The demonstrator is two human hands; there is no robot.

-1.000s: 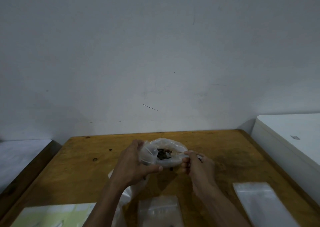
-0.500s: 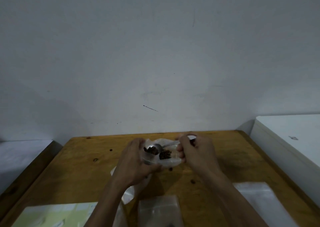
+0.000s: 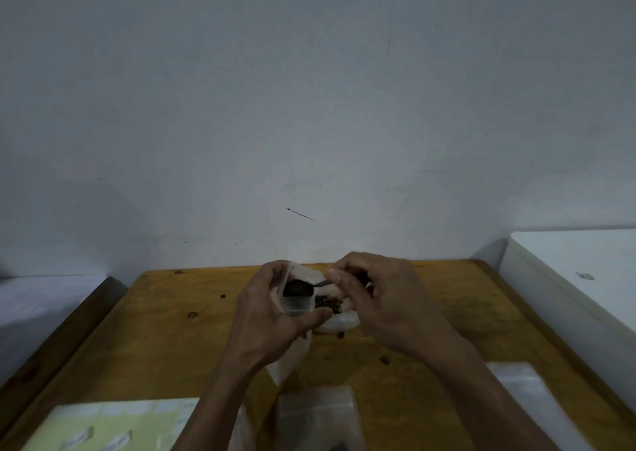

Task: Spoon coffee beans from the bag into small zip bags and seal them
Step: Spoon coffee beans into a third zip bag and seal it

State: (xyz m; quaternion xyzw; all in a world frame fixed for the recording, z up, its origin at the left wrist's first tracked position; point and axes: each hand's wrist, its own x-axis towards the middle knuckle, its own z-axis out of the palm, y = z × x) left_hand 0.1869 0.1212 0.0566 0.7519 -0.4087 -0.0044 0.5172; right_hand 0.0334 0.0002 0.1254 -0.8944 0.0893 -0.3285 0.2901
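Observation:
My left hand (image 3: 272, 316) holds a small clear zip bag (image 3: 295, 304) upright with its mouth spread open. My right hand (image 3: 382, 299) pinches the handle of a metal spoon (image 3: 298, 289); its bowl, heaped with dark coffee beans, sits at the mouth of the zip bag. Just behind and to the right lies the larger clear bag of coffee beans (image 3: 335, 308) on the wooden table (image 3: 165, 340), with brown beans showing inside it.
Flat empty zip bags lie at the near edge (image 3: 316, 412) and at the right (image 3: 523, 392). A pale green printed sheet (image 3: 113, 426) lies at the near left. Loose beans dot the table. A white box (image 3: 578, 285) stands to the right, the wall close behind.
My right hand lifted the spoon out of the bean bag with a load of beans and carried it left to the mouth of the small zip bag in my left hand.

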